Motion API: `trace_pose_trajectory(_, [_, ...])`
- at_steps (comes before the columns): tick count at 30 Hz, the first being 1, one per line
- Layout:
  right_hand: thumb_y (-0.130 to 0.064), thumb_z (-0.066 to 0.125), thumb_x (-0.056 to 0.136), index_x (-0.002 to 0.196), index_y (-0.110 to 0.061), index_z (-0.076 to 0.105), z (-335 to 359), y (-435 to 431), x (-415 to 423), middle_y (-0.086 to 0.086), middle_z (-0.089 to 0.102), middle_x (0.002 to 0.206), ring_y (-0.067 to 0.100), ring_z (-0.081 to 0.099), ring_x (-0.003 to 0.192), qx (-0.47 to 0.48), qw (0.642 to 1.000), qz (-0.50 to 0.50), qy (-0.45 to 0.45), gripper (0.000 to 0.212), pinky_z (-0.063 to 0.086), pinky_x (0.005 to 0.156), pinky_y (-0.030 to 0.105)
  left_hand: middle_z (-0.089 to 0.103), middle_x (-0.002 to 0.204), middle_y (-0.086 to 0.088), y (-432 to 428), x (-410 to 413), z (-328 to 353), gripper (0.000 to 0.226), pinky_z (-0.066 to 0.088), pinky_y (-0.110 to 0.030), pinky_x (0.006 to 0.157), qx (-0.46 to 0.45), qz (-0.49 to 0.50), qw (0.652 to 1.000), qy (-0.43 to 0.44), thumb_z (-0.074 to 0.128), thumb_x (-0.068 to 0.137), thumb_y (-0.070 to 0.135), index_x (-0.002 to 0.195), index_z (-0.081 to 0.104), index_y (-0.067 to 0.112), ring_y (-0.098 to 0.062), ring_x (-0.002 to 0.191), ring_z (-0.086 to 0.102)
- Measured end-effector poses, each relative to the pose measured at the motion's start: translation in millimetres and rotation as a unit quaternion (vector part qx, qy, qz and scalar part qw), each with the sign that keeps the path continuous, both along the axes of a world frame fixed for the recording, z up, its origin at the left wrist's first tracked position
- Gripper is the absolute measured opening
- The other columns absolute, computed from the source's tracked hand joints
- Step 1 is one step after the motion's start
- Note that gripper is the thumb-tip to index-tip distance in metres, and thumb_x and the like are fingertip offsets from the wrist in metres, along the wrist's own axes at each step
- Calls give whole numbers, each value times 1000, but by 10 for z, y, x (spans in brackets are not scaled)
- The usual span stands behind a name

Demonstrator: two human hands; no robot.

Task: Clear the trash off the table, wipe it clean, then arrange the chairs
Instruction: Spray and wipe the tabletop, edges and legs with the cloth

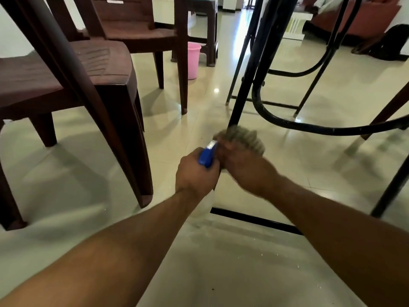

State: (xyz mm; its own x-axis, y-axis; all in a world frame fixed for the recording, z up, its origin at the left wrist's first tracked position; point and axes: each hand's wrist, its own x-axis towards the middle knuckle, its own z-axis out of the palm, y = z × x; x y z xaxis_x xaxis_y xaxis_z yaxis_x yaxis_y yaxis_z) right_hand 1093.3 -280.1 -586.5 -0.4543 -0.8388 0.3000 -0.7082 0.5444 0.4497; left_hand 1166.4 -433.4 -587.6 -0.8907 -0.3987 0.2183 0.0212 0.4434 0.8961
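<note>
Left hand point(195, 175) grips blue sprayer point(207, 156); right hand point(243, 168), blurred, clutches cloth point(244, 138). Two chairs point(44, 72) left; one pink bucket point(193, 60).

The floor point(254, 273) is glossy cream tile. A bright light streak point(245, 25) reflects at top centre. Two brown plastic chairs point(44, 72) stand at left against a white wall point(13, 36). A pink bucket point(193, 60) stands beyond them. A reddish sofa point(354, 21) and a white slatted unit point(295, 27) occupy the far right.
</note>
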Motion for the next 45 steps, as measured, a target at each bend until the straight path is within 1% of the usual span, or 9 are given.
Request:
trace_pose_trajectory(3, [-10,56,90,150,-10,38,-153,19,23,11,31,160,29,21,151,5,999,27,-46,62,20,122,46,59,65,4,-30,73,-190,19,48,-33,57,-11,-2,1000,-17,63,92,33,78,56,21,-19,58,55])
trace_pose_trajectory(7, [-3,38,95,155,-4,21,41,-129,-35,14,14,165,34,5,152,-127,988,-91,14,63,14,123,49,52,59,3,-59,159,-425,25,48,-40,58,-17,-7,999,-46,61,91,25,70,48,22,-21,53,47])
trace_pose_trajectory(13, [-15,53,95,145,-18,48,-865,-39,262,3,35,159,25,21,150,142,972,69,-173,50,25,121,44,53,64,7,-86,332,-674,20,46,-31,59,-16,0,998,-64,63,94,31,78,54,24,-12,57,48])
trace_pose_trajectory(19, [-2,43,91,155,-6,26,-826,-28,229,12,19,164,33,14,151,-74,993,-68,-53,66,20,121,51,53,63,4,-164,381,-883,20,53,-41,61,-24,2,996,-84,63,93,29,78,51,24,-17,56,49])
trace_pose_trajectory(23, [-19,47,94,146,-17,47,-1404,-150,489,6,40,155,29,33,145,115,969,0,-218,52,33,117,45,56,67,4,-176,410,-951,15,51,-34,63,-18,11,995,-94,64,94,30,86,57,20,-16,60,51])
trace_pose_trajectory(29, [-12,41,92,155,-4,23,-1445,-198,605,15,21,163,30,20,150,38,991,-90,-91,66,14,123,44,55,66,4,-264,455,-1006,16,52,-41,63,-25,20,995,-96,63,93,31,83,56,20,-18,59,49])
trace_pose_trajectory(34, [-20,48,97,153,-5,30,-1707,-473,782,12,29,160,29,27,148,197,943,-51,-263,61,21,122,47,54,65,1,-257,467,-961,18,53,-41,63,-29,33,995,-87,63,93,31,81,55,18,-23,60,52])
trace_pose_trajectory(39, [-14,54,95,153,-18,35,-1451,-359,594,0,26,162,20,17,151,314,914,67,-249,61,14,121,31,55,65,0,-220,453,-902,17,52,-40,63,-39,15,995,-86,63,94,30,83,56,18,-22,59,52])
trace_pose_trajectory(45, [2,51,89,156,-17,27,-1139,288,678,0,21,164,16,11,152,201,880,-22,-429,74,9,119,24,52,59,2,0,443,-879,24,47,-38,58,-41,-26,995,-88,63,93,29,74,51,22,-22,55,49])
